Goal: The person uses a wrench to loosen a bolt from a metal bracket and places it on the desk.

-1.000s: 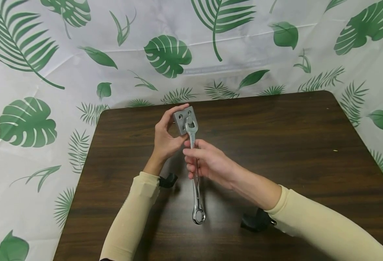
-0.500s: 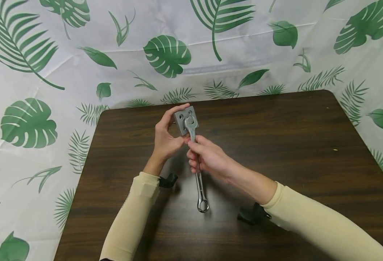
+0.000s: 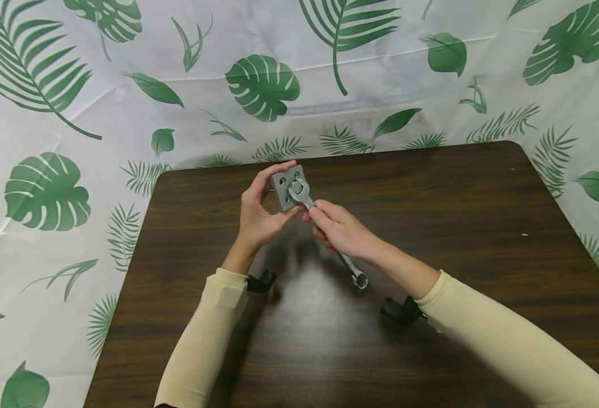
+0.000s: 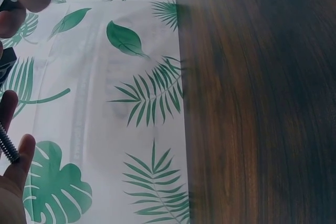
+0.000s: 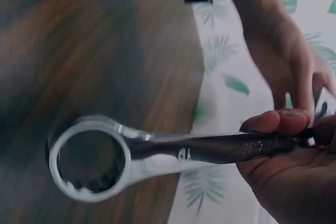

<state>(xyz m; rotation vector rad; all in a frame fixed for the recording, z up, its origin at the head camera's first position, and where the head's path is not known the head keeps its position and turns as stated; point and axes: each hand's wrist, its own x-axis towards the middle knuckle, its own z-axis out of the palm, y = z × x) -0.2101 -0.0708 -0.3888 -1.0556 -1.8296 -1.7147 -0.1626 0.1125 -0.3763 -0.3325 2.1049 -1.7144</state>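
Note:
My left hand [image 3: 259, 218] holds a grey metal block [image 3: 281, 195] with round holes by its edges, fingers along the top and thumb below. A bolt head [image 3: 297, 186] stands on the face turned to me. Behind the block, a threaded bolt shank [image 4: 7, 145] shows beside the left fingers in the left wrist view. My right hand [image 3: 347, 229] grips a chrome combination wrench [image 5: 205, 148] near its open end, which sits around the bolt head. The wrench's ring end [image 3: 360, 280] points down to the right, free of both hands.
Below the hands lies a dark wood-grain table [image 3: 432, 215]. A white curtain with green leaf prints [image 3: 202, 90] hangs behind its far edge. Black wrist mounts [image 3: 262, 281] sit at both cream sleeves [image 3: 202, 334].
The wrench's open end moved up onto the bolt head. Then my right hand swung the handle rightward and up, from near vertical to slanted. The left hand and block barely moved.

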